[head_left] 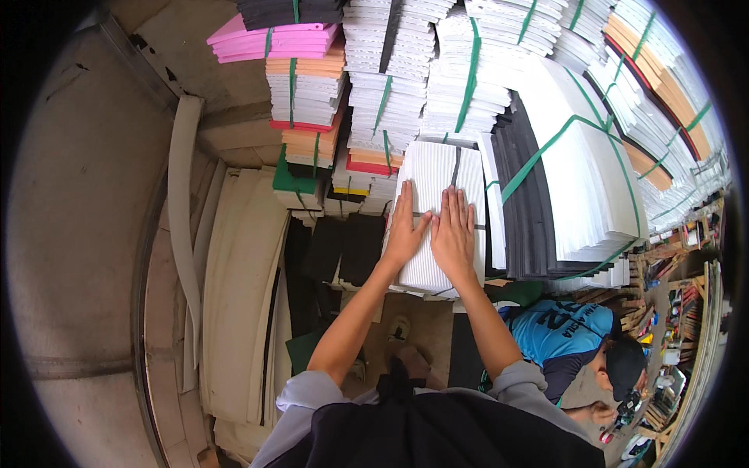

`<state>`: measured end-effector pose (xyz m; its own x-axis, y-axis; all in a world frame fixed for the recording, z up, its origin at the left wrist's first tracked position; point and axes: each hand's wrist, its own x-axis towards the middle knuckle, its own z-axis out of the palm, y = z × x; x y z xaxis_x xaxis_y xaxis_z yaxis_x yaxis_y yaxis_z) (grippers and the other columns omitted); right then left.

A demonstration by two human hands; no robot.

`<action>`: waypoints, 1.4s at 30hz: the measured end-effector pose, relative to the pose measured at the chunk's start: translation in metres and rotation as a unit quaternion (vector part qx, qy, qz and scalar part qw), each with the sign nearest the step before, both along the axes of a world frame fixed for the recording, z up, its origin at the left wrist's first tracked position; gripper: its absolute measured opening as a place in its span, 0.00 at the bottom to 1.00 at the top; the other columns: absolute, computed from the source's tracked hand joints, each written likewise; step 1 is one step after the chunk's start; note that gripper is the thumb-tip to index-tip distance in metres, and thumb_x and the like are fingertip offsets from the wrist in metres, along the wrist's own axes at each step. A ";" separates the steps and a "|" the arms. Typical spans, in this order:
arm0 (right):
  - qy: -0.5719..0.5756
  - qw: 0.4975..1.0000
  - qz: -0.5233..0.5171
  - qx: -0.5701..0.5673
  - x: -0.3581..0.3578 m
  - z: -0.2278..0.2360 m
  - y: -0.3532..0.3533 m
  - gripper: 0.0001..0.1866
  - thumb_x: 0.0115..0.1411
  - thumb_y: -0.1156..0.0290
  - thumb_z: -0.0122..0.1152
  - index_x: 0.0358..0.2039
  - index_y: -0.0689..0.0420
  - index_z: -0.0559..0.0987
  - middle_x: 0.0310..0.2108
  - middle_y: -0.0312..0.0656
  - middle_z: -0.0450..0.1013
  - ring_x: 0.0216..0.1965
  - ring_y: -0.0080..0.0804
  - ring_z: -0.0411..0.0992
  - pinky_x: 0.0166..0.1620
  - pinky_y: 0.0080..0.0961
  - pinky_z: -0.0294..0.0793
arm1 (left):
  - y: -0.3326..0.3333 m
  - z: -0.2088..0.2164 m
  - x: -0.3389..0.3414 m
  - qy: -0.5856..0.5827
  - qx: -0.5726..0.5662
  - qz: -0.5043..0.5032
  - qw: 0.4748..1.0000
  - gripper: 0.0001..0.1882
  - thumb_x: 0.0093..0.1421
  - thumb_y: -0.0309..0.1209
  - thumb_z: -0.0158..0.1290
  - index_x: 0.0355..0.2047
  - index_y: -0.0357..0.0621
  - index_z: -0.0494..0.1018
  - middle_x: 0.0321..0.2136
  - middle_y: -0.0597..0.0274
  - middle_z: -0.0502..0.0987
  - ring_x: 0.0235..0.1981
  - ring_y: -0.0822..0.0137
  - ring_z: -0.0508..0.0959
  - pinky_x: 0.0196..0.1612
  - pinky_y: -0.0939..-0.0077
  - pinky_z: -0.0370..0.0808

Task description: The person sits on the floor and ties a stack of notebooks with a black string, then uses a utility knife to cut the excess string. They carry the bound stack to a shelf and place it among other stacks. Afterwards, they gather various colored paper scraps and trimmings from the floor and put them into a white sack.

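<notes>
A white bundle [429, 161] with a finely ribbed top lies in front of me, crossed by dark straps. My left hand [404, 234] rests flat on its left part, fingers stretched away from me. Beside it, my right hand [454, 238] presses flat too, its fingertips over the dark strap [456, 165]. Neither hand grips anything, and the thumbs come close together. Against the bundle's right side stand black sheets [524, 183] and a large white stack [573, 156] tied with green strap.
Behind are tall piles of strapped white sheets [388, 39], plus pink sheets [273, 40] and orange ones. Large beige sheets [240, 296] lean at the left near a wall [86, 195]. At lower right, a person in a blue shirt [566, 331] bends forward near a cluttered floor.
</notes>
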<state>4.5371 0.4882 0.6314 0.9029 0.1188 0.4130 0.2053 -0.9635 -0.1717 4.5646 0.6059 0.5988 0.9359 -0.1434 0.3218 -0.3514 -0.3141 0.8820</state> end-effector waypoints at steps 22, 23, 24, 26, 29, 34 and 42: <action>-0.071 0.994 0.060 0.065 -0.024 0.051 0.033 0.13 0.57 0.71 0.48 0.42 0.59 0.71 0.49 0.44 0.60 0.55 0.42 0.55 0.57 0.49 0.48 | 0.056 0.054 -0.042 -0.001 -0.075 0.067 0.995 0.23 0.58 0.32 0.45 0.53 0.39 0.58 0.58 0.52 0.55 0.60 0.53 0.53 0.59 0.67 0.51; -0.070 0.989 0.098 0.084 -0.028 0.057 0.044 0.11 0.56 0.73 0.49 0.40 0.58 0.72 0.47 0.43 0.62 0.52 0.42 0.58 0.56 0.48 0.51 | 0.071 0.057 -0.053 0.002 -0.092 0.083 0.992 0.22 0.58 0.32 0.45 0.52 0.39 0.60 0.56 0.52 0.57 0.58 0.53 0.56 0.58 0.68 0.53; -0.077 0.979 0.139 0.129 -0.035 0.064 0.061 0.08 0.55 0.75 0.49 0.36 0.58 0.73 0.39 0.43 0.67 0.44 0.42 0.65 0.49 0.40 0.61 | 0.089 0.059 -0.066 0.003 -0.110 0.102 0.989 0.21 0.58 0.32 0.45 0.51 0.40 0.61 0.55 0.52 0.59 0.57 0.54 0.58 0.58 0.68 0.54; -0.001 0.951 0.225 0.212 -0.059 0.075 0.100 0.07 0.55 0.75 0.49 0.35 0.59 0.73 0.34 0.43 0.69 0.39 0.42 0.67 0.44 0.37 0.64 | 0.125 0.058 -0.102 -0.005 -0.179 0.153 0.972 0.16 0.59 0.32 0.45 0.47 0.40 0.66 0.50 0.54 0.65 0.52 0.59 0.65 0.53 0.72 0.60; 0.109 0.884 0.355 0.284 -0.110 0.064 0.165 0.07 0.55 0.75 0.49 0.34 0.58 0.73 0.29 0.44 0.71 0.34 0.42 0.69 0.38 0.34 0.68 | 0.184 0.043 -0.186 0.010 -0.232 0.255 0.939 0.14 0.61 0.30 0.43 0.46 0.39 0.67 0.43 0.57 0.71 0.46 0.67 0.70 0.49 0.77 0.64; 0.356 0.773 0.525 0.008 -0.224 -0.047 0.249 0.13 0.56 0.67 0.46 0.39 0.60 0.71 0.35 0.54 0.70 0.38 0.53 0.68 0.39 0.42 0.67 | 0.261 -0.039 -0.395 0.089 -0.180 0.491 0.848 0.13 0.60 0.29 0.43 0.44 0.39 0.68 0.40 0.54 0.73 0.43 0.64 0.74 0.46 0.74 0.67; 0.401 0.484 0.679 -0.378 -0.378 -0.201 0.302 0.14 0.56 0.66 0.46 0.39 0.61 0.72 0.36 0.52 0.72 0.38 0.49 0.70 0.41 0.37 0.69 | 0.234 -0.155 -0.753 0.163 -0.171 0.797 0.556 0.11 0.58 0.28 0.45 0.41 0.40 0.70 0.38 0.52 0.74 0.39 0.59 0.75 0.42 0.70 0.69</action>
<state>4.1590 0.7902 0.4301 -0.3874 0.6712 -0.6320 0.8976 0.1181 -0.4247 3.8118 0.8403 0.4442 -0.1977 0.9689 -0.1486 0.3298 0.2085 0.9207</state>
